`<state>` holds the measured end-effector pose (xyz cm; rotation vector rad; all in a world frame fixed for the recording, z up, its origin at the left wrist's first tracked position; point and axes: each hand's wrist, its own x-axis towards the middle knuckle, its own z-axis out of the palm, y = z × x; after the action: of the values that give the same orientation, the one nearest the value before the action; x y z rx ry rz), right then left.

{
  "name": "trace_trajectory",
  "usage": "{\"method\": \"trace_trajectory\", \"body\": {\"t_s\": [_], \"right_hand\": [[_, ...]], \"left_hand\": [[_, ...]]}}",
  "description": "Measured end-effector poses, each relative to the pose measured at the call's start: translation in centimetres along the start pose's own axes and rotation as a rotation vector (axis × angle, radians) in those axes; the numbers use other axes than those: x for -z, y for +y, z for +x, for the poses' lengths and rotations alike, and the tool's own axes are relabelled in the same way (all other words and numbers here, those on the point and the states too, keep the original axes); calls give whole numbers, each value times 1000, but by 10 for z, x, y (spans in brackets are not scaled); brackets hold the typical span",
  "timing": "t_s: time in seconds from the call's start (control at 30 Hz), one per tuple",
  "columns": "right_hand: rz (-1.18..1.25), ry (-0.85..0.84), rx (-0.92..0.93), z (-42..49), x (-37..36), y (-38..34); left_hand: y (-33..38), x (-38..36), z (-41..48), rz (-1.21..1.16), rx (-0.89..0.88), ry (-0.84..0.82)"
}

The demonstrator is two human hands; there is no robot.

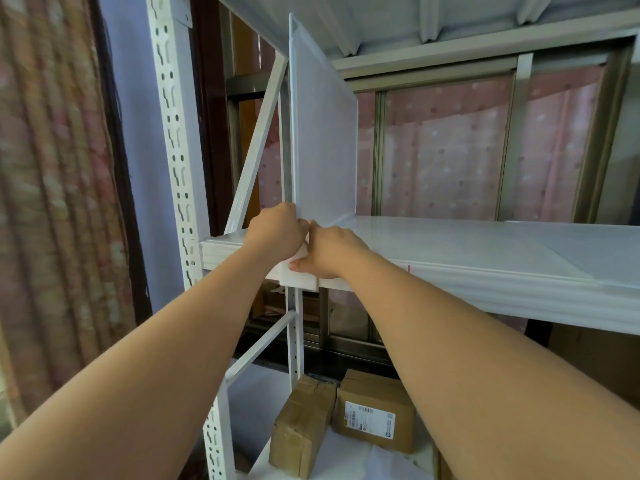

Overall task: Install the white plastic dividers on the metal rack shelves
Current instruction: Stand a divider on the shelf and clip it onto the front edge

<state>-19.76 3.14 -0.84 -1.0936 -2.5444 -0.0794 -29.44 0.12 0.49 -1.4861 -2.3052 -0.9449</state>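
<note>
Though probably light and fairly stiff, likely to bow if gripped high: thin white translucent plastic divider panel (322, 133), upright near front-left corner of white metal rack shelf (485, 244). Gripped low by left hand (273, 233), fingers curled round front edge; white clip foot (298, 281) at shelf's front lip pinched by right hand (329, 251). Best held low, beside foot.

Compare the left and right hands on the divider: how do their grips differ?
The left hand grips the upright front edge of the divider; the right hand holds its foot over the shelf lip. The left hand sits higher than the right hand. Both hold the same divider, touching each other.
</note>
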Motion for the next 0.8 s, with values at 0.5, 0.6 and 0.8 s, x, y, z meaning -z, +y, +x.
{"method": "trace_trajectory", "body": {"t_s": [0.5,0.6,0.8], "right_hand": [[-6,41,9,0,1,1],[-7,48,2,0,0,1],[-86,82,-14,-4,-9,-2]], "left_hand": [[-3,2,-4,52,-65,41],[-2,2,-6,59,-57,50],[-5,-6,-17,-62,0,135]]}}
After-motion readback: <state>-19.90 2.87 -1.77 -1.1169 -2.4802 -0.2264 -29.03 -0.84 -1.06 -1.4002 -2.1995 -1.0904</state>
